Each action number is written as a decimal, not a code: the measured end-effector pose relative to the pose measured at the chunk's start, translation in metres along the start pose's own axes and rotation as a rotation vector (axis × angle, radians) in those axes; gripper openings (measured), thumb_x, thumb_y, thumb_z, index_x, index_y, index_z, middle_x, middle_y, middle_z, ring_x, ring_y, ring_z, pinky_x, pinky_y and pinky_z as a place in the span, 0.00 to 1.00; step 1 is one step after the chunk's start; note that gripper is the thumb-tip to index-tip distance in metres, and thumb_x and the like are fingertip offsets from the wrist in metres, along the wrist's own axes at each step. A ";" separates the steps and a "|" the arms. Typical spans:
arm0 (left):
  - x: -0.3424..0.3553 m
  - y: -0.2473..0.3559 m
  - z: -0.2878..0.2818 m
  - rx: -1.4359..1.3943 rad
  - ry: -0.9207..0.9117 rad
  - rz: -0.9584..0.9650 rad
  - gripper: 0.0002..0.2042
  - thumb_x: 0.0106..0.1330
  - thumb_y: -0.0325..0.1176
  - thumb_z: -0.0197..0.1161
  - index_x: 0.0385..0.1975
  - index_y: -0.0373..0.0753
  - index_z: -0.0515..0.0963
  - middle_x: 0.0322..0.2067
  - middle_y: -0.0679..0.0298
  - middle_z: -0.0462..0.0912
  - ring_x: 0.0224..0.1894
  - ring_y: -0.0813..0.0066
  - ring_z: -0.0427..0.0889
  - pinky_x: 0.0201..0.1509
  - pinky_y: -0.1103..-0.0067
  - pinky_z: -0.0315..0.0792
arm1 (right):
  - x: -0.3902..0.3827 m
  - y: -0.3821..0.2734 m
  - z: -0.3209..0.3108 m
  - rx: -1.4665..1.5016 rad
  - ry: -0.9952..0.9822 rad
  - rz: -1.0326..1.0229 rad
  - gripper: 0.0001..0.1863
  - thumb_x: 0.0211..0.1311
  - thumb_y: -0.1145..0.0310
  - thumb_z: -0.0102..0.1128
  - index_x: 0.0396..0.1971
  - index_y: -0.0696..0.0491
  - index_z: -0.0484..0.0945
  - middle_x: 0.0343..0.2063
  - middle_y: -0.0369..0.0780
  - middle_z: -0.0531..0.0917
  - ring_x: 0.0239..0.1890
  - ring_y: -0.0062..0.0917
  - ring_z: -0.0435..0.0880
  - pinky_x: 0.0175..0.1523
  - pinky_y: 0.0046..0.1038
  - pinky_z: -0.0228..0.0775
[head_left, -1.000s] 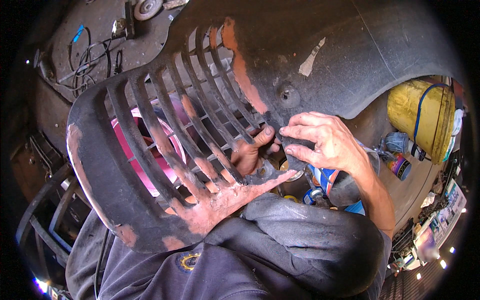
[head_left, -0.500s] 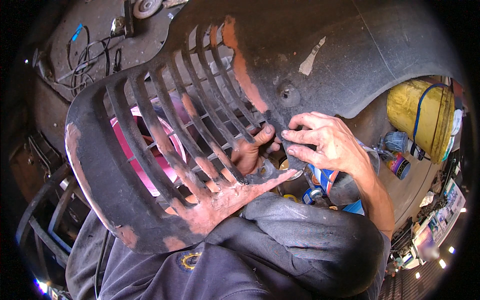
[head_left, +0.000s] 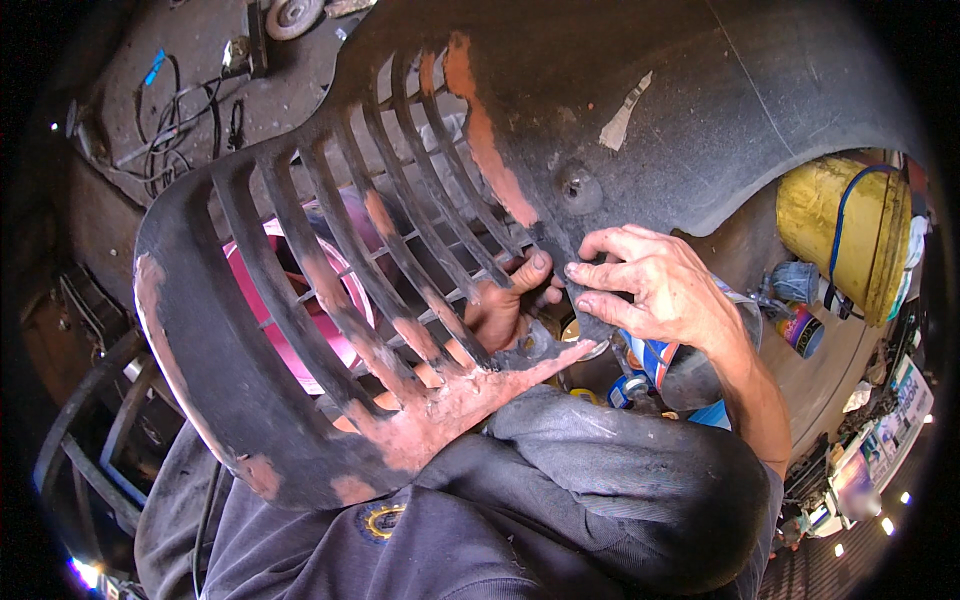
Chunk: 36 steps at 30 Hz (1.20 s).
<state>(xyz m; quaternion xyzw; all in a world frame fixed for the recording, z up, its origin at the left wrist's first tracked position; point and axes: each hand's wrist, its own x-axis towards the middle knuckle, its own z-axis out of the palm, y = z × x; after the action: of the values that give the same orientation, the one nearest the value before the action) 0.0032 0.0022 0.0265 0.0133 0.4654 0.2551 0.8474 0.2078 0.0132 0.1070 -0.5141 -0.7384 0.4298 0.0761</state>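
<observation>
Beside the person's bent leg [head_left: 625, 485], the black slatted panel [head_left: 190, 330] carries pink filler [head_left: 435, 420] in patches; some slats [head_left: 258, 262] appear bare. Right hand [head_left: 665, 285] pinches a dark strip [head_left: 592, 325]; the left hand [head_left: 497, 312], partly hidden, cannot be judged.

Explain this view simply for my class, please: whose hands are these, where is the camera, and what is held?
There is no machine: these are one person's bare hands, seen by a downward-looking fisheye camera on the head, which bends straight edges. A large black slatted panel with pinkish patches lies across the lap. The left hand is partly behind its slats; the right hand pinches a narrow dark piece, perhaps part of the panel. On the floor are a yellow bucket and cables.
</observation>
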 end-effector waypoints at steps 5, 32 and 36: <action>-0.001 -0.001 0.003 0.023 0.029 0.015 0.10 0.62 0.37 0.70 0.33 0.37 0.80 0.28 0.65 0.82 0.28 0.80 0.79 0.35 0.83 0.75 | 0.000 0.001 0.001 0.009 0.016 0.004 0.17 0.54 0.61 0.67 0.43 0.52 0.85 0.42 0.41 0.82 0.41 0.36 0.82 0.45 0.34 0.74; 0.005 0.000 -0.006 -0.025 -0.066 -0.025 0.10 0.62 0.36 0.69 0.32 0.37 0.78 0.28 0.62 0.82 0.27 0.79 0.80 0.34 0.83 0.75 | -0.074 -0.042 -0.064 0.084 0.156 0.327 0.11 0.56 0.71 0.65 0.37 0.60 0.81 0.34 0.47 0.83 0.34 0.38 0.84 0.39 0.30 0.75; 0.000 0.003 0.005 0.036 0.027 0.049 0.09 0.63 0.35 0.69 0.33 0.36 0.79 0.28 0.61 0.82 0.26 0.80 0.81 0.32 0.85 0.76 | -0.121 -0.077 -0.065 0.140 0.054 0.891 0.12 0.59 0.66 0.64 0.32 0.61 0.79 0.23 0.46 0.81 0.27 0.32 0.82 0.34 0.30 0.71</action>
<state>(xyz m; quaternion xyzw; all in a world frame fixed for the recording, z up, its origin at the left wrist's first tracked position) 0.0060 0.0057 0.0304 0.0367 0.4807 0.2676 0.8343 0.2461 -0.0584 0.2418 -0.7865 -0.4118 0.4560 -0.0625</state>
